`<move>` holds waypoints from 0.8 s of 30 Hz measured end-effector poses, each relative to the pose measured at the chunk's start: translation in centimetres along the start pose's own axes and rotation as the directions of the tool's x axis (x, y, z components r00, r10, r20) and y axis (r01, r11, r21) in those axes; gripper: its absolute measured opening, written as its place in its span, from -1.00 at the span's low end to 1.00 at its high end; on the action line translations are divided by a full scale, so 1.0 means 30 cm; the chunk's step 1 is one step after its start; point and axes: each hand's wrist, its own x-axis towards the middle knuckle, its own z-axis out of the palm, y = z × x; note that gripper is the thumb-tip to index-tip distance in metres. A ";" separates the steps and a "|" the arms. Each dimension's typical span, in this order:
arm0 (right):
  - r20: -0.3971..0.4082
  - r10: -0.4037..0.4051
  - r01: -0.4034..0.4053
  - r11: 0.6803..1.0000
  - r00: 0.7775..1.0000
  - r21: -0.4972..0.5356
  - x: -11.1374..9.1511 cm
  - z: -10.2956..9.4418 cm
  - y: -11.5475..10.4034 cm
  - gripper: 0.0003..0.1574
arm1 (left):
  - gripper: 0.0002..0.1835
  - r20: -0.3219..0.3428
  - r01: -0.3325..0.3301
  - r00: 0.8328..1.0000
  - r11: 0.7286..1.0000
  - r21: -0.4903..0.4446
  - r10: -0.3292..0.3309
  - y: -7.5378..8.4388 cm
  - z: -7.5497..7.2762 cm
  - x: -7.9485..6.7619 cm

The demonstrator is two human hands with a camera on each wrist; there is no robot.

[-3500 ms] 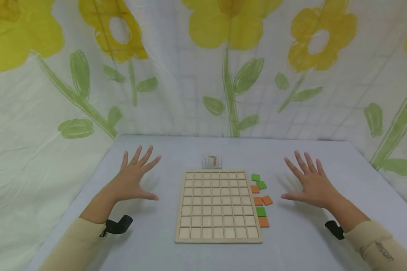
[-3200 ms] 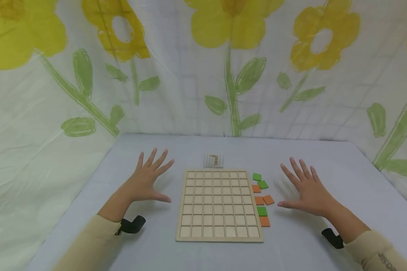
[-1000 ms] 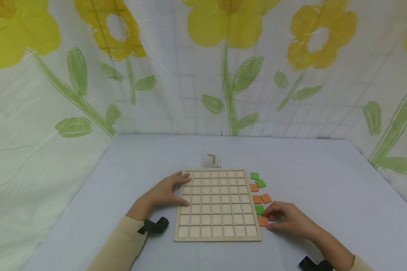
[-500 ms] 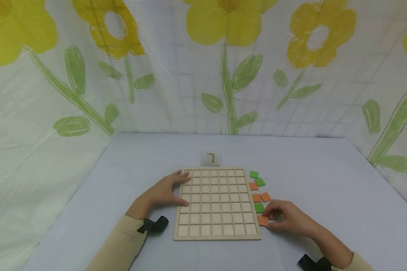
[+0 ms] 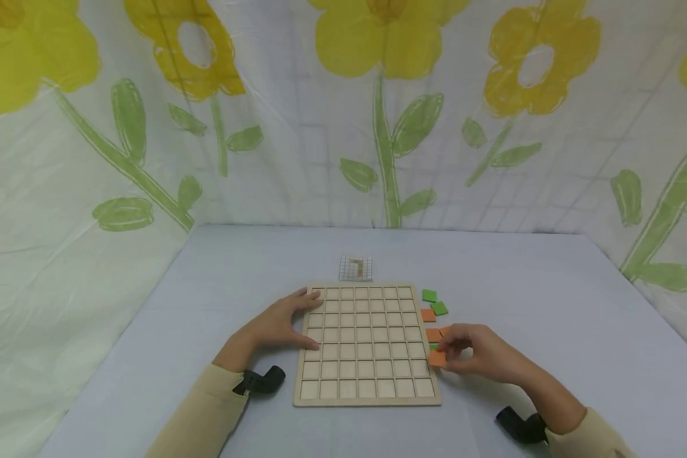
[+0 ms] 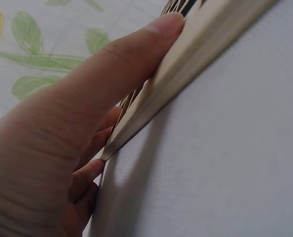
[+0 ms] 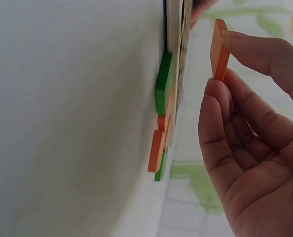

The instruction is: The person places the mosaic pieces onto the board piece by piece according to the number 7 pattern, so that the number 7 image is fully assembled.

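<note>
My right hand (image 5: 483, 353) pinches an orange square tile (image 5: 437, 359) between thumb and fingertips. In the right wrist view that tile (image 7: 219, 52) is held up on edge, raised off the table. My left hand (image 5: 277, 323) rests on the left rim of a wooden grid board (image 5: 366, 402). Its thumb (image 6: 136, 54) lies straight across the rim in the left wrist view, with the fingers spread toward the far corner. The board's square cells hold no tiles. A green tile (image 7: 164, 81), partly hidden in the head view, lies by the board below the held tile.
Along the board's right side lie loose green tiles (image 5: 429, 296) and orange tiles (image 5: 428, 315), one orange partly behind my right fingers. A small grid card (image 5: 355, 268) with a coloured pattern lies beyond the board. A flowered curtain (image 5: 298, 127) hangs behind the white table (image 5: 206, 267).
Both hands came in from beside the board; the left settled on its left rim. The right hand took the nearest orange tile, lifted it, and has moved slightly away from me and left.
</note>
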 end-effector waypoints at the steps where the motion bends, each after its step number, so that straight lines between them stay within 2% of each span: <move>1: 0.001 -0.007 0.007 1.000 1.000 0.000 0.008 0.000 -0.002 -0.76 | 0.00 -0.001 0.000 1.000 1.000 -0.001 0.000 0.000 0.000 0.000; 11: 0.007 -0.025 0.025 1.000 1.000 -0.006 0.094 0.004 -0.021 -0.77 | 0.00 0.007 0.002 1.000 1.000 0.005 -0.002 0.001 -0.001 -0.003; 24: -0.017 -0.105 0.105 0.994 0.994 0.000 0.251 0.014 -0.077 -0.77 | 0.01 0.006 0.018 1.000 1.000 0.013 -0.019 -0.004 0.004 0.003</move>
